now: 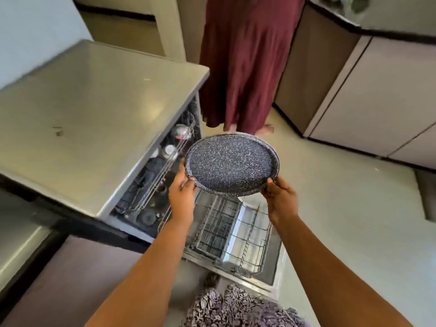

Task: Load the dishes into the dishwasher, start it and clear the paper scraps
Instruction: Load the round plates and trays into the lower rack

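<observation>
A round dark plate [230, 164] speckled with white hangs in the air above the pulled-out lower rack [236, 234] of the open dishwasher [99, 107]. My left hand [181, 188] grips the plate's near left rim, thumb on top. My right hand [280, 195] pinches its near right rim. The lower wire rack looks bare. The upper rack [162, 171] inside the machine holds steel cups and dark dishes.
The open dishwasher door [271, 277] lies flat under the rack. A person in a long maroon skirt [245, 62] stands just beyond the plate. Beige cabinets [368, 95] line the right side. Small scraps [59, 132] lie on the dishwasher's steel top.
</observation>
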